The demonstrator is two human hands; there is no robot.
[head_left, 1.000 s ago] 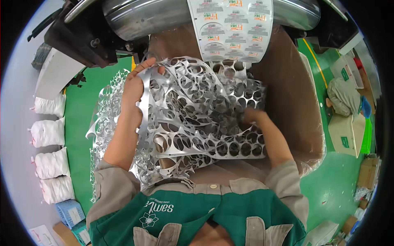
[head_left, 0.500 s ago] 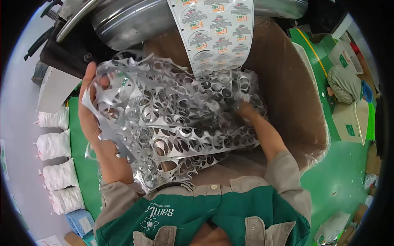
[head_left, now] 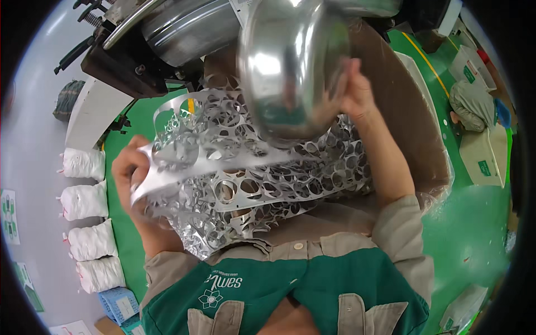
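Note:
My right hand (head_left: 358,92) grips the right side of a large shiny steel bowl (head_left: 273,72), tilted and held up above the scrap. At the left, my left hand (head_left: 131,167) has its fingers closed on the edge of a silvery punched foil sheet (head_left: 173,173) full of round holes. That sheet runs rightward over a tangled heap of the same punched foil scrap (head_left: 251,187), and the bowl hides part of it. A brown bin liner (head_left: 413,128) surrounds the heap on the right.
A machine with a metal roller (head_left: 187,36) stands at the far side. Several white bags (head_left: 84,201) line the left, beside a blue basket (head_left: 118,304). On the right, an open carton (head_left: 486,159) and a grey sack (head_left: 474,103) sit on the green floor.
The steel bowl has come into view in my right hand, which was in the scrap before and has risen. My left hand has moved lower and closed on the foil. The bowl now covers most of the printed sheet.

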